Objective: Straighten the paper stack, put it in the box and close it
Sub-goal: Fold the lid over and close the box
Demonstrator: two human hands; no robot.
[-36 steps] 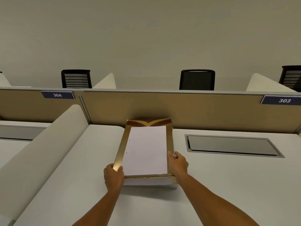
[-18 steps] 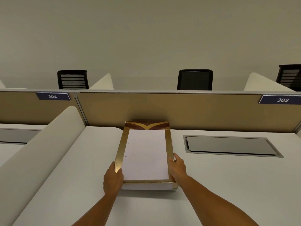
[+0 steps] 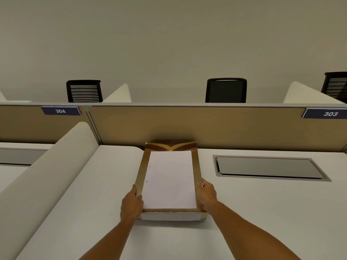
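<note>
A shallow gold box (image 3: 141,172) lies open on the white desk, its long side pointing away from me. A white paper stack (image 3: 169,179) lies flat inside it, edges even, with two small holes near its left edge. The box's brown and gold end flap (image 3: 170,146) stands at the far end against the partition. My left hand (image 3: 131,203) grips the left wall near the front corner, thumb on the rim. My right hand (image 3: 207,193) holds the right wall, fingers along the rim.
A tan partition (image 3: 206,126) closes the desk's far side, with number plates 304 (image 3: 60,111) and 303 (image 3: 330,114). A white curved divider (image 3: 47,166) rises on the left. A grey cable hatch (image 3: 268,167) sits flush in the desk to the right. Black chairs stand beyond.
Both hands have slid a little farther along the box's side walls, and the box sits slightly closer to me in the view. The paper stays inside.
</note>
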